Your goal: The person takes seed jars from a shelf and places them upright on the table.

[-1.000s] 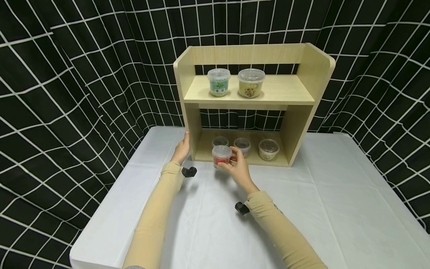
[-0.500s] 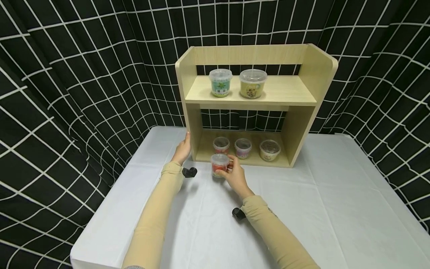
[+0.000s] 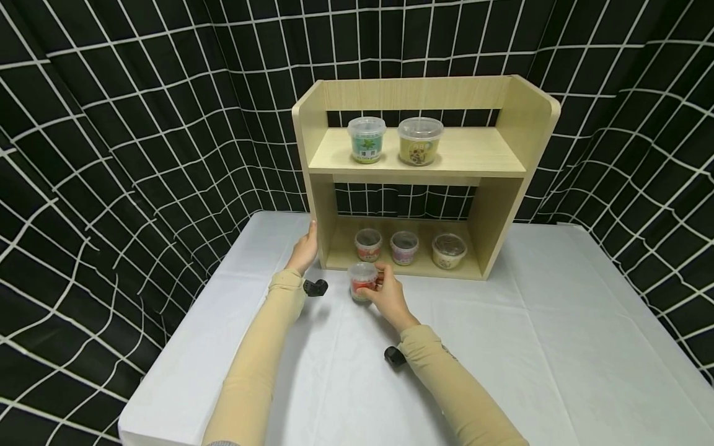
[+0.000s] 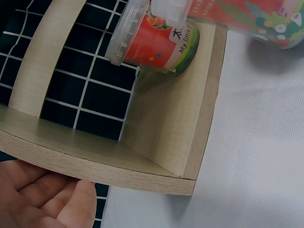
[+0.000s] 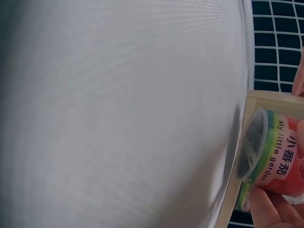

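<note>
My right hand [image 3: 390, 300] pinches a small red plastic tub [image 3: 362, 282] with a clear lid, thumb on the near side and fingers on the far side. The tub is just in front of the lower board's front edge. In the right wrist view its red label [image 5: 280, 152] reads "My little garden". My left hand [image 3: 303, 253] touches the outside of the wooden shelf's left side panel [image 3: 319, 223], thumb pointing up. Behind the held tub, a similar red tub [image 3: 369, 249], a purple tub [image 3: 404, 251] and a cream tub [image 3: 449, 253] stand on the lower board.
On the shelf's upper board [image 3: 480, 148] stand a green tub [image 3: 366, 144] and a wider yellow tub [image 3: 419, 147], both lidded. A white cloth [image 3: 558, 347] covers the table. Black curtains [image 3: 167, 93] with a white grid hang around it.
My right hand has brought the red tub away from the shelf, toward me and slightly left, uncovering the red tub behind. My left hand stays at the side panel.
</note>
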{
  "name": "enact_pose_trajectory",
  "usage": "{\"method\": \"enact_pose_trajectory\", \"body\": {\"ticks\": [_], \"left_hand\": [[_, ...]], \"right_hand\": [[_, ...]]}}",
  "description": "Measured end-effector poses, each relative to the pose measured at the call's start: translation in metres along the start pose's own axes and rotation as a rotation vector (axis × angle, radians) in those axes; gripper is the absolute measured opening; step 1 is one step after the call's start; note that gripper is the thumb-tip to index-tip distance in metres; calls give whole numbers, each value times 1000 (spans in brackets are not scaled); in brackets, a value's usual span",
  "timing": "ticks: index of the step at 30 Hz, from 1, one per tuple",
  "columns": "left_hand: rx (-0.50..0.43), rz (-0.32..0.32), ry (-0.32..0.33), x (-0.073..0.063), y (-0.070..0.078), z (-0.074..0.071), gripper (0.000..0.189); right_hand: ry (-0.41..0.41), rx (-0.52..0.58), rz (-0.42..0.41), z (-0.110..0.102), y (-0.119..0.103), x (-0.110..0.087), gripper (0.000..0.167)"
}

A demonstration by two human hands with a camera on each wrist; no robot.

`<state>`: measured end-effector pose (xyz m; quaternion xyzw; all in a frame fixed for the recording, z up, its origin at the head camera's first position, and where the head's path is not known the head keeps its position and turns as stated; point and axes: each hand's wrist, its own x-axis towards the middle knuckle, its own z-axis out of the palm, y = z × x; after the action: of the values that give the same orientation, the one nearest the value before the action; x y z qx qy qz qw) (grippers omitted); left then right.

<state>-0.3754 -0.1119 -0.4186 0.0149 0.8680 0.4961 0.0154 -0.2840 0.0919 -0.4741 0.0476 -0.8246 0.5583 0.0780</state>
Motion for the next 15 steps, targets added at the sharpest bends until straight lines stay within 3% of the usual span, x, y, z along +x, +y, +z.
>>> {"method": "enact_pose_trajectory", "body": {"ticks": [15], "left_hand": [[5,14,2,-3,0,0,90]], "right_hand": [[-1,-67,-106,2,0,-4,60]]}}
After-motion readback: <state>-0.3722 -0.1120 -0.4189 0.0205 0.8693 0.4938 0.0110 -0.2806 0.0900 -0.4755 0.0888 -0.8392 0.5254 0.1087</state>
